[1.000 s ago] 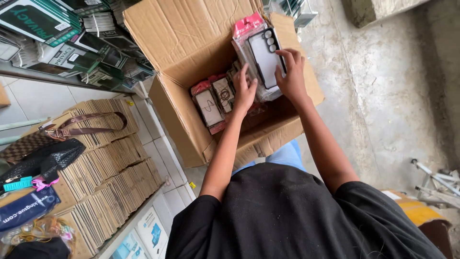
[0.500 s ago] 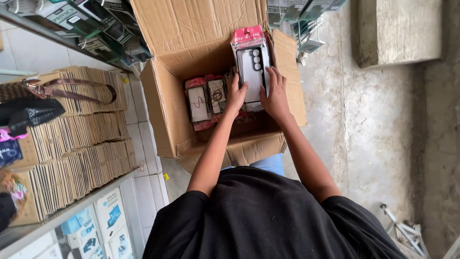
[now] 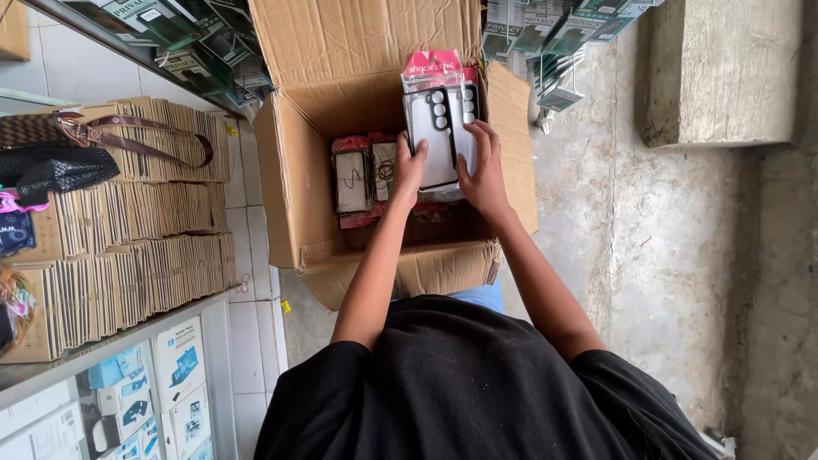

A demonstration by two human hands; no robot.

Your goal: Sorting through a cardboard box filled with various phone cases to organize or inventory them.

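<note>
Both the left hand (image 3: 410,170) and right hand (image 3: 482,173) pinch the lower edges of light, slippery, stiff-backed phone-case packets (image 3: 439,119), at 12 o'clock in the cardboard box (image 3: 290,183).

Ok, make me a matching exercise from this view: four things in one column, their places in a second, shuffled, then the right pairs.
Things:
1. packaged phone case
2. cardboard box
3. brown strap
4. tan stacked packs

Places:
A. lying across the top of the stacks
B. on the shelf at left
C. held by left hand and right hand
D. on the floor, flaps open

Pairs: 1-C, 2-D, 3-A, 4-B
</note>
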